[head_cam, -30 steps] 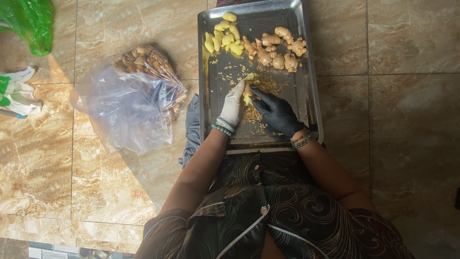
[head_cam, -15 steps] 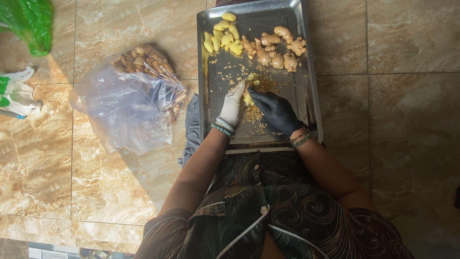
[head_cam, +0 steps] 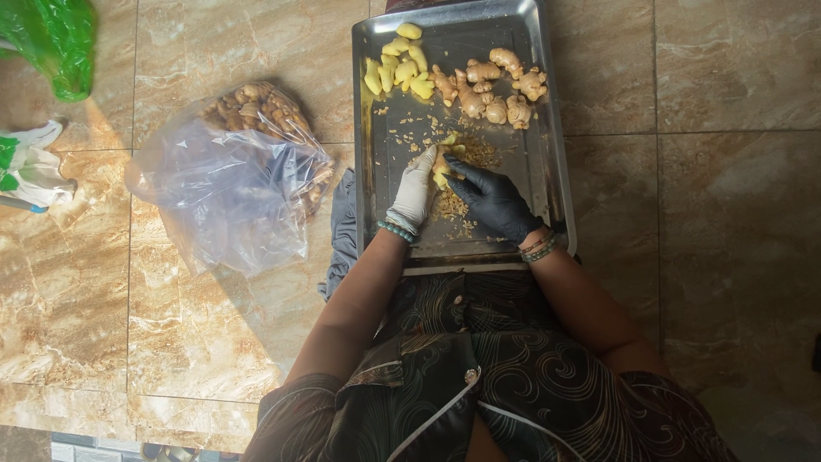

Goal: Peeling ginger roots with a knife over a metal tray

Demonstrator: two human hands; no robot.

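Note:
A metal tray (head_cam: 547, 162) rests on my lap and the tiled floor. My left hand (head_cam: 416, 188), in a white glove, grips a piece of ginger (head_cam: 442, 162) over the tray's middle. My right hand (head_cam: 492, 198), in a black glove, presses against that same piece; whether it holds a blade is hidden. Brown peel scraps (head_cam: 453, 210) lie under both hands. Peeled yellow ginger pieces (head_cam: 398, 68) sit at the tray's far left, and unpeeled knobs (head_cam: 496, 90) at the far right.
A clear plastic bag (head_cam: 231, 180) with more unpeeled ginger lies on the floor left of the tray. A green plastic bag (head_cam: 56, 34) is in the top left corner, and a white and green bag (head_cam: 30, 167) lies at the left edge.
Both hands stay over the tray's middle on the same ginger piece, with only small shifts of the fingers.

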